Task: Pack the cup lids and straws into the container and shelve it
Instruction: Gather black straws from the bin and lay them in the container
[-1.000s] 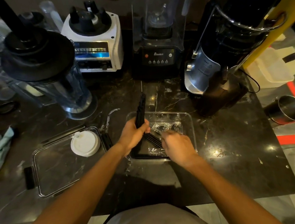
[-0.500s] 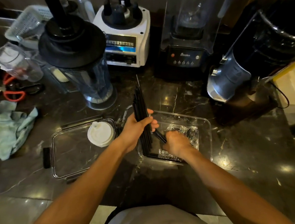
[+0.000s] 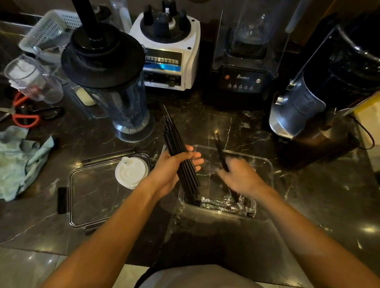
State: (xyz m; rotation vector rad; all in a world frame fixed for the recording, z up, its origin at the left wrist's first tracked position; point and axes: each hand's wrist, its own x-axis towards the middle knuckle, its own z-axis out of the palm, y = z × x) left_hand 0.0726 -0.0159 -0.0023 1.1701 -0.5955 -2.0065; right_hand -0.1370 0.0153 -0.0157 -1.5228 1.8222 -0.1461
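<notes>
A dark marbled bench [image 3: 239, 121] carries three blender machines along its back edge and one clear container [image 3: 267, 167] near the front, the landmark here. Beside the container, to its left, lies its flat lid [image 3: 93, 197] with one white cup lid [image 3: 131, 172] resting on the lid's near-right corner. The left hand [image 3: 170, 170] grips a bundle of black straws [image 3: 175, 140], too many and too dark to count, their lower ends standing in the container's left end. The right hand [image 3: 239, 176], blurred, is closed on what looks like one or two more black straws [image 3: 218, 146] above the container; their lower ends are hidden behind it. Crumpled clear wrap [image 3: 225, 204] lies at the container's near wall. Compared with half a second ago, the right hand has lifted out of the container, straws now pointing up.
</notes>
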